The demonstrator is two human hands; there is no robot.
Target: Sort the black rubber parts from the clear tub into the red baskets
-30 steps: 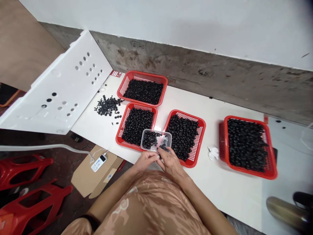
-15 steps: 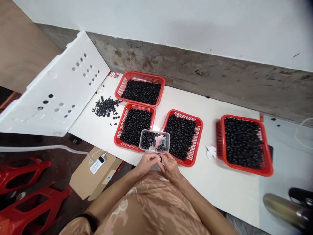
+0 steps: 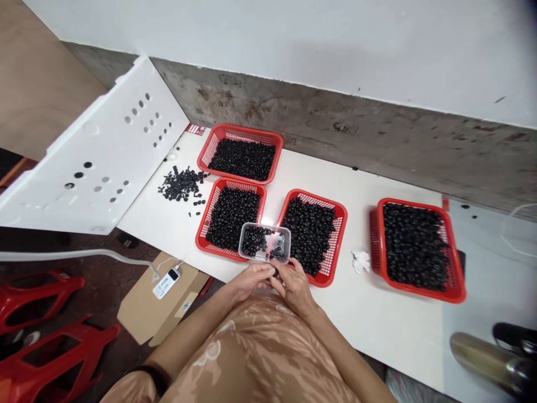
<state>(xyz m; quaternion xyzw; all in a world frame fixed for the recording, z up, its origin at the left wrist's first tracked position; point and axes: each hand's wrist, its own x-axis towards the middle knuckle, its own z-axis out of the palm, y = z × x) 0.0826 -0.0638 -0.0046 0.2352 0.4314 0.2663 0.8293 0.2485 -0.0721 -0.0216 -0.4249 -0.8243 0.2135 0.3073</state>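
Observation:
My left hand (image 3: 254, 278) and my right hand (image 3: 292, 284) meet at the table's front edge, close to my body. Between their fingertips is a small black part (image 3: 276, 273), mostly covered by the fingers; both hands pinch it. Just beyond them a clear plastic tub (image 3: 286, 258) holds black pieces and a whitish item with some pink. It overlaps the front corners of two red baskets: the left one (image 3: 200, 239) and the middle one (image 3: 343, 218), each full of small black ring-like parts.
Behind stands another red basket (image 3: 274, 178) of finer black pieces, with a loose black pile (image 3: 182, 183) to its left. A fuller red basket (image 3: 375, 240) is at right, near a crumpled white scrap (image 3: 361, 261). A white perforated panel (image 3: 100, 129) leans at left.
The fingers of my right hand have shifted, the index reaching over the small black part and the others spreading toward the middle basket. My left hand stays nearly in place.

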